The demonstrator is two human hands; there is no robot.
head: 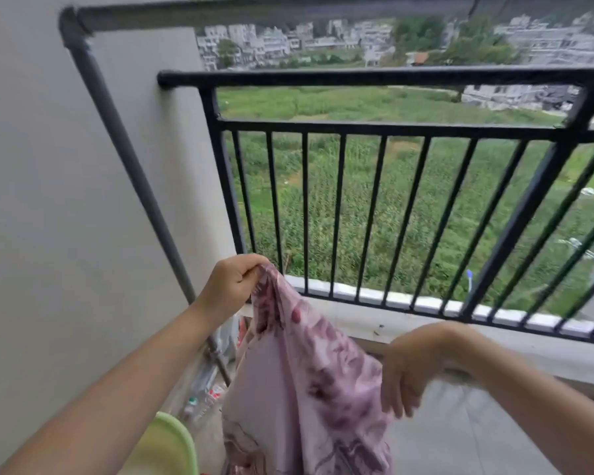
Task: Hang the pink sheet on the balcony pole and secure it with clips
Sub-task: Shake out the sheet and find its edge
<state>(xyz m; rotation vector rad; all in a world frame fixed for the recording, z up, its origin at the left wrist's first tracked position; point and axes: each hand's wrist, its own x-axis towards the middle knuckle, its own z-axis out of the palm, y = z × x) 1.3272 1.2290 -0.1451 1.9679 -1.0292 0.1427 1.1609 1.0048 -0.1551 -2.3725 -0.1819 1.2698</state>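
The pink sheet [306,382] hangs bunched between our hands. Our left hand [232,284] pinches its upper corner with curled fingers; our right hand [407,368] grips its edge lower down, fingers bent around the fabric. Beyond our fingertips stands the black railing [374,128]; high above them runs the grey pole [254,13]. Below our left fingers lie a green basin [172,443] and plastic bottles [203,397].

Balcony floor, as I see it from the head camera.

The grey floor [460,423] fills the lower right of the frame. In the lower left corner, by the wall, I see clear plastic bottles [204,395] lying on it, a green rim of a tub or stool [172,440] just below them, and a grey pipe [220,358] running down to it.
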